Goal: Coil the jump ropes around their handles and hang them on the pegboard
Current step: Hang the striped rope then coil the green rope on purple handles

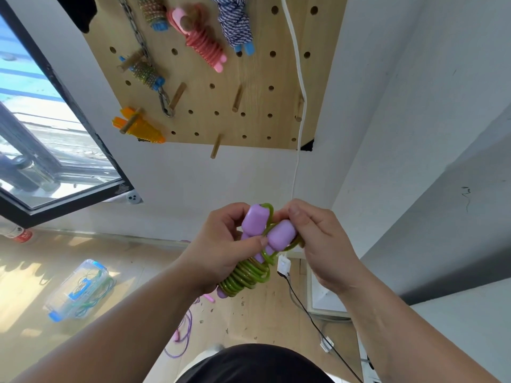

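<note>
Both purple handles [279,234] partly behind fingers [298,214]

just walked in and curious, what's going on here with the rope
A person holds a green jump rope, its cord coiled around the purple handles. The left hand grips the bundle while the right hand pinches the last loop by the handle tops. Other coiled ropes hang on the pegboard; this one is not hung yet.
</note>
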